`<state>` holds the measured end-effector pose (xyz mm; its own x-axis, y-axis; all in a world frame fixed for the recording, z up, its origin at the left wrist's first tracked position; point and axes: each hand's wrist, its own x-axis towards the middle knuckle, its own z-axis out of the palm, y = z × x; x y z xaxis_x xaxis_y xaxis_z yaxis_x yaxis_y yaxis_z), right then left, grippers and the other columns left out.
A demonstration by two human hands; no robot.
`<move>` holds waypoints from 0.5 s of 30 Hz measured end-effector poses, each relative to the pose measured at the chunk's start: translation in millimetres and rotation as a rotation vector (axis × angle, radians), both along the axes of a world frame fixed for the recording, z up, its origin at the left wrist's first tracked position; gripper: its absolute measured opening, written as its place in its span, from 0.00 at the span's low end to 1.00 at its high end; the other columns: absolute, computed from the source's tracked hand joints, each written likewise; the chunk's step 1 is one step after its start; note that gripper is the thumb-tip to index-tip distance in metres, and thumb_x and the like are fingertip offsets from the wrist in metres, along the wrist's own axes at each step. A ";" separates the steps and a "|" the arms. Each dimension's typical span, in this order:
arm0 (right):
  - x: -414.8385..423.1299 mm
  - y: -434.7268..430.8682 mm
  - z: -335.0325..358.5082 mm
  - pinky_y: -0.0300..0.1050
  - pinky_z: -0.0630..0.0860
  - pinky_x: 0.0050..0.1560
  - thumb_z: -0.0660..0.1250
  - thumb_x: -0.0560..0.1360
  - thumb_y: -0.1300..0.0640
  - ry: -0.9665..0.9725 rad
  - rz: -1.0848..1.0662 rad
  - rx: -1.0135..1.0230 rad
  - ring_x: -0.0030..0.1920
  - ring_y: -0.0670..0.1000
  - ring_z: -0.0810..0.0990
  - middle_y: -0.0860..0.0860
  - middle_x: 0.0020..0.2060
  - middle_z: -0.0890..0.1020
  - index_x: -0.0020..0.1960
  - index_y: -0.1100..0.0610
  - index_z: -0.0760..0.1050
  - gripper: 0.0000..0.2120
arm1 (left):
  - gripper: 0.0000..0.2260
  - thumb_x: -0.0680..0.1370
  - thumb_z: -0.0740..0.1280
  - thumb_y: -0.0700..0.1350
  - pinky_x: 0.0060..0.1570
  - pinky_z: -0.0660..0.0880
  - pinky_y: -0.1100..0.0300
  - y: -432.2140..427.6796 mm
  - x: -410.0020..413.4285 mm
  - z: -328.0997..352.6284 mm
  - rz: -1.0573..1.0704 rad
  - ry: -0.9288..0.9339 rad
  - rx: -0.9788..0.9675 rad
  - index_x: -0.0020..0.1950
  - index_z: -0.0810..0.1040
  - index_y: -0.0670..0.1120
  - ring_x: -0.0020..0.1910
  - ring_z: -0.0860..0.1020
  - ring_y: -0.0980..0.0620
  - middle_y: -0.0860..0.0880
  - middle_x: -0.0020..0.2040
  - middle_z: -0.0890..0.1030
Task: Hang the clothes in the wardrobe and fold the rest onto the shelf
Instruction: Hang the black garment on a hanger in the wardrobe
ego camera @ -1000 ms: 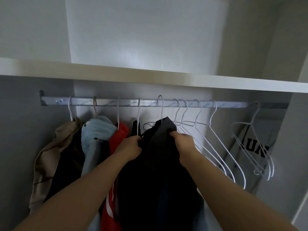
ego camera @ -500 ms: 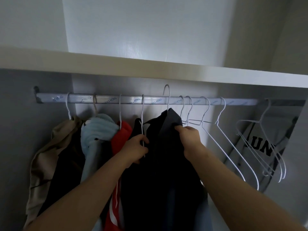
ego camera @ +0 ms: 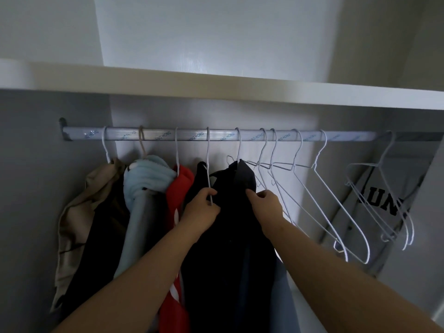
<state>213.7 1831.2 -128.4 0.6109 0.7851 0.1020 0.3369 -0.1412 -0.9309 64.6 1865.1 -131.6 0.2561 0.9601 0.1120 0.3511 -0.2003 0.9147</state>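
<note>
The shelf [ego camera: 216,85] spans the wardrobe above both grips, with the rail [ego camera: 168,136] just beneath it. The dark garment [ego camera: 228,248] hangs from the rail between the two grips and drops well below them. Left of the left grip hang a red garment [ego camera: 180,188], a light blue garment [ego camera: 146,174] and a tan garment [ego camera: 79,212]. Right of the right grip hang empty wire hangers [ego camera: 313,166] and, farther off, a grey printed shirt [ego camera: 384,205]. The left grip [ego camera: 201,212] curls round the stem of a white hanger [ego camera: 208,164]. The right grip [ego camera: 266,207] pinches the dark garment's shoulder.
</note>
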 end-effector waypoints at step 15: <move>3.7 -162.9 -60.0 0.40 0.68 0.35 0.64 0.73 0.57 0.024 0.012 -0.066 0.36 0.50 0.74 0.49 0.36 0.76 0.45 0.54 0.70 0.03 | 0.11 0.75 0.65 0.41 0.36 0.71 0.65 -157.2 13.4 -44.1 0.257 -0.067 -0.008 0.58 0.74 0.46 0.42 0.74 0.55 0.45 0.62 0.71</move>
